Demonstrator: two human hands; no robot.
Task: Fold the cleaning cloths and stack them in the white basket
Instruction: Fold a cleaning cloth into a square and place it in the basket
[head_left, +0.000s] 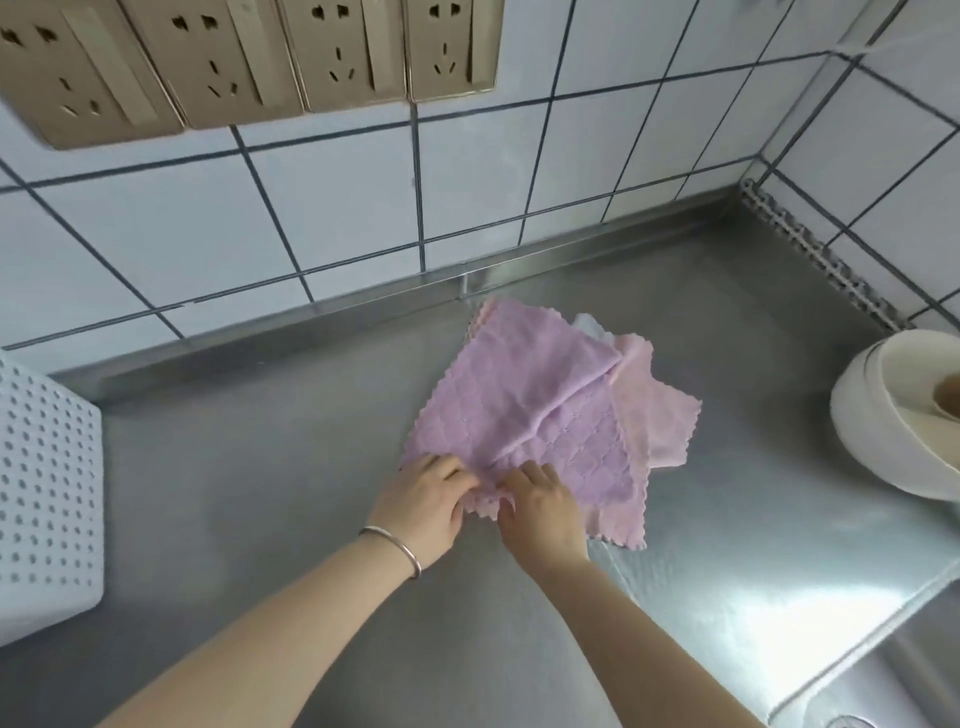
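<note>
A lilac cleaning cloth with scalloped edges lies spread on the steel counter, creased across its middle. Under it a pale pink cloth sticks out to the right, and a white cloth peeks out at the far side. My left hand and my right hand meet at the lilac cloth's near corner, both pinching its edge. The white basket, perforated with small holes, stands at the far left; only its side wall shows.
The steel counter runs to a white tiled wall with gold sockets. White bowls are stacked at the right edge. A sink rim drops off at the lower right.
</note>
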